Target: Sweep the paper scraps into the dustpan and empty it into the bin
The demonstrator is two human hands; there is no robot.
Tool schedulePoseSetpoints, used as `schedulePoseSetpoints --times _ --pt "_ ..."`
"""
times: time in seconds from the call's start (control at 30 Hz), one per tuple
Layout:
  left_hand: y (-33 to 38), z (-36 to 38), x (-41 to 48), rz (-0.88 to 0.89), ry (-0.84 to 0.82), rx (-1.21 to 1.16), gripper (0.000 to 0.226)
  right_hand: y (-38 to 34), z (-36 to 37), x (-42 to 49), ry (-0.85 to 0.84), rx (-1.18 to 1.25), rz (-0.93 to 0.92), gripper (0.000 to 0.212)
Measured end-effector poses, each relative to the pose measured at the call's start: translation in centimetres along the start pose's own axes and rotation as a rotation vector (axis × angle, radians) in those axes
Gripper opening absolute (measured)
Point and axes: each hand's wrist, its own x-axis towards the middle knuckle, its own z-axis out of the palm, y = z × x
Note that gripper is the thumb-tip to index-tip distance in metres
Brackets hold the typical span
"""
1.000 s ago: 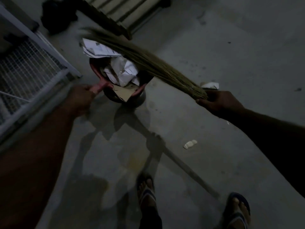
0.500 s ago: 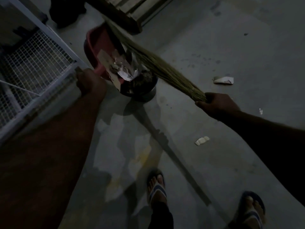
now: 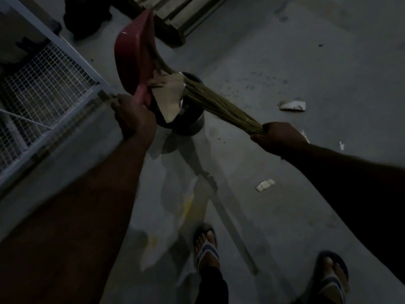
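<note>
Dim, grainy light. We note the left hand (image 3: 133, 116) wrapped tight round the pinkish handle of the dustpan (image 3: 133, 55). The dustpan is smooth red plastic with rounded corners, held near upright over the left rim of the bin (image 3: 192, 123). The bin is dark and round with a glossy wall, and it stands on the floor (image 3: 306, 62).

A pale, stiff, wedge-shaped paper scrap (image 3: 171, 95) hangs between the dustpan's low end and the bin's opening. We cannot tell whether it rests inside.

The right hand (image 3: 278, 137) is clenched round the bound neck of the broom (image 3: 214, 99), a bundle of thin, dry, straw-coloured stalks. The stalks cross the bin's top, and their tips reach the dustpan's hollow.

The floor is matte grey concrete, speckled and stained. To the left, a white wire-mesh panel (image 3: 43, 84) stands close by the bin, its frame edge near the left hand. A slatted wooden pallet (image 3: 182, 16) lies beyond. To the right the floor is open, with a crumpled scrap (image 3: 292, 105) and a small folded scrap (image 3: 265, 185) well apart on it.
</note>
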Motion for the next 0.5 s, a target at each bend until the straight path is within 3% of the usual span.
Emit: schedulePoseSetpoints --times 0.5 --pt "0.3 -3.1 1.5 0.104 0.161 0.0 0.037 1.2 -0.3 -0.5 0.037 0.015 0.046 0.04"
